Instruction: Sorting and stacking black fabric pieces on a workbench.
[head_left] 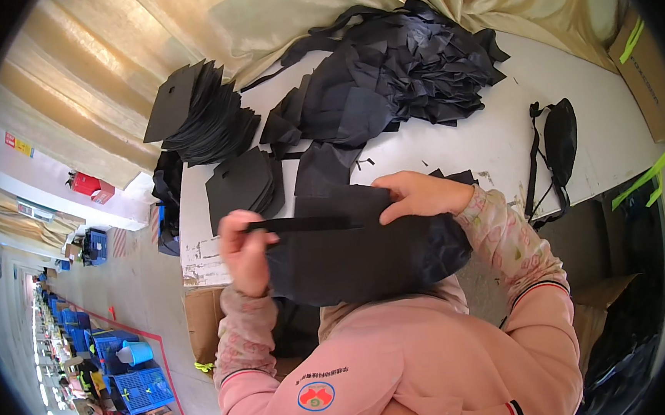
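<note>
A black fabric piece with a flat, stiff-looking panel lies across my front at the table's near edge. Its sides bulge in darker, crinkled cloth. My left hand pinches the end of a black strap that runs across the panel. At the panel's upper right, my right hand grips the edge, thumb on the near face and fingers behind. Just beyond the panel, black cloth lies on the white table.
Two stacks of black boards, a tall stack and a low stack, stand at the left. A heap of black fabric pieces fills the back. At the right lies a black pouch with a strap; a cardboard box stands beyond.
</note>
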`<action>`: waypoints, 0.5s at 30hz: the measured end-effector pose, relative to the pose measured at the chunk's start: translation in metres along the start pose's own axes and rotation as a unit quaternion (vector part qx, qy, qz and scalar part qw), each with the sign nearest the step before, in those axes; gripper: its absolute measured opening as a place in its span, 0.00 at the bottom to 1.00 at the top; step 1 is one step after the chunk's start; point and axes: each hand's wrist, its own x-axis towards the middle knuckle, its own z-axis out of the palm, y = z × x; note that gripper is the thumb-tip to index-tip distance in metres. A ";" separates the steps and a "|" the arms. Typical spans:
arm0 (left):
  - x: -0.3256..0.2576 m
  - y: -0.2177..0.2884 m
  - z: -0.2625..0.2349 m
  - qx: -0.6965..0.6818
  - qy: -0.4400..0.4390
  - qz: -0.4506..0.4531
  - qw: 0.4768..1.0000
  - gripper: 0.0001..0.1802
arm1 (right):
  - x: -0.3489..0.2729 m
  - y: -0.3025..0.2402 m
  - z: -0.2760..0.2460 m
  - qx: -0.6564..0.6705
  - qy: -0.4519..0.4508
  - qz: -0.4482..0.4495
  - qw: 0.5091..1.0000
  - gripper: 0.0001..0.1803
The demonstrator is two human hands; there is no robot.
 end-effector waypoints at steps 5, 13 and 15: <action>-0.011 0.015 -0.101 -0.067 0.257 -0.030 0.964 0.06 | -0.043 0.062 -0.043 -0.124 0.058 0.111 0.984 0.30; -0.028 -0.046 -0.138 0.539 0.049 -0.036 0.840 0.25 | -0.061 0.043 -0.033 -0.288 0.106 0.132 0.942 0.31; 0.001 -0.033 -0.053 0.428 -0.113 -0.095 0.891 0.21 | -0.058 0.030 -0.025 -0.296 0.105 0.112 0.943 0.31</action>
